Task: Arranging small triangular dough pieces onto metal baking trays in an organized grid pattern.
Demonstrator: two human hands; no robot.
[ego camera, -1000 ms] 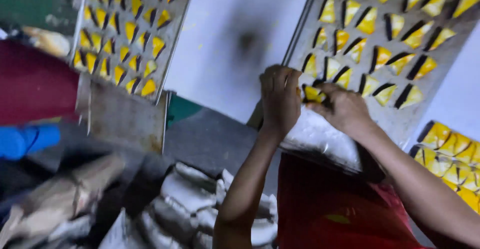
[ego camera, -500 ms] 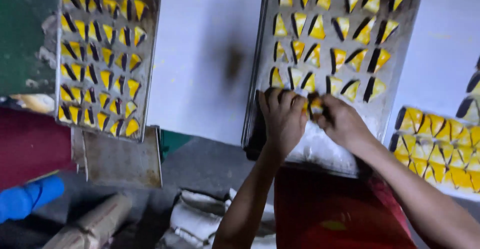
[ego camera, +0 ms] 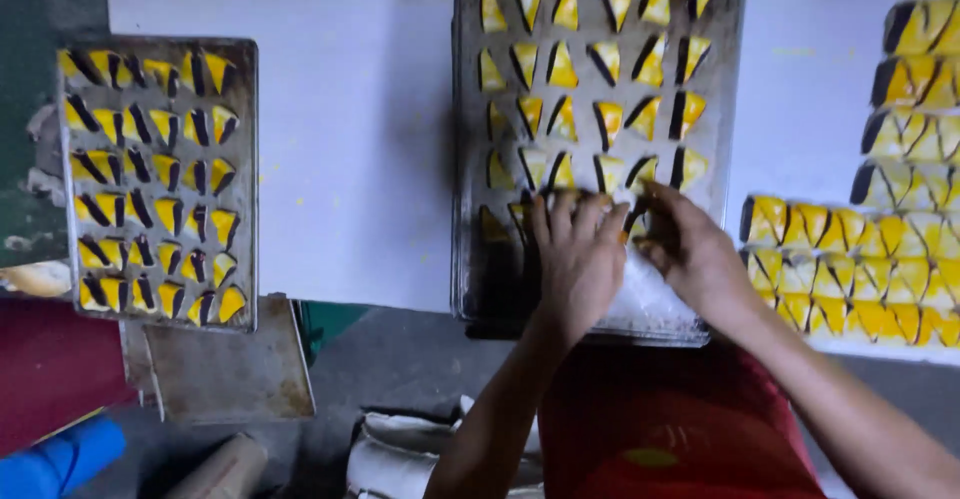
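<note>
A metal baking tray (ego camera: 468, 169) lies on the white table in front of me, holding rows of yellow triangular pastry pieces (ego camera: 610, 119) with dark edges. My left hand (ego camera: 578, 259) rests palm down on the tray's near rows, fingers spread over the pieces. My right hand (ego camera: 690, 249) is beside it at the tray's near right part, fingers curled around a small yellow piece (ego camera: 636, 227) between the two hands. White paper lining shows under my right hand.
A second filled tray (ego camera: 245, 189) sits at the left, over an empty metal tray (ego camera: 235, 374). Packed yellow pieces (ego camera: 860, 259) line the table at the right. Red cloth, a blue object (ego camera: 60, 459) and sacks lie below the table edge.
The view has shifted so the trays sit lower and squarer in the picture. Both hands stay at the tray's near rows; my left hand has flattened over the pieces.
</note>
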